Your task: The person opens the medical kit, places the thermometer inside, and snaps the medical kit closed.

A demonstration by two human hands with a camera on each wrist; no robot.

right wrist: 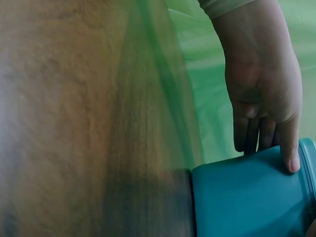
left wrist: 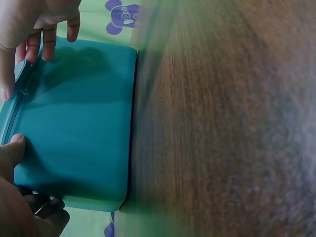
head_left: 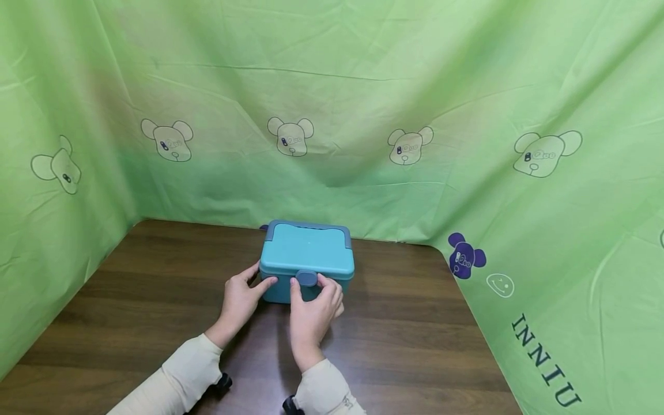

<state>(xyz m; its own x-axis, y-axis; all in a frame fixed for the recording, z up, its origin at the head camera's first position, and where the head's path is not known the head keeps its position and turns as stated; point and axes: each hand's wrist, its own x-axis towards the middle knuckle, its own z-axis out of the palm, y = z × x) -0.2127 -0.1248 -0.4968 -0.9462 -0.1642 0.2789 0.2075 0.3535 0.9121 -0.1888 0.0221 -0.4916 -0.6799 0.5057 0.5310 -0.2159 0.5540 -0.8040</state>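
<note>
A teal lidded box [head_left: 307, 249] with a grey-blue carrying handle [head_left: 311, 223] folded at the back of its lid stands upright on the table. On its front edge sits a rounded grey-blue latch [head_left: 306, 278]. My left hand [head_left: 240, 298] holds the box's left front corner, thumb on the front face and fingers along the side wall [right wrist: 247, 192]. At the latch, my right hand [head_left: 311, 320] has its thumb on one side and its forefinger on the other, pinching it. The lid lies down on the box. What is inside stays hidden.
The dark wood-grain table [head_left: 415, 334] extends around the box. Behind and on both sides hangs a green curtain [head_left: 342, 69] printed with bear heads, meeting the table just behind the box. Dark straps or mounts [head_left: 224, 383] show beneath the sleeves.
</note>
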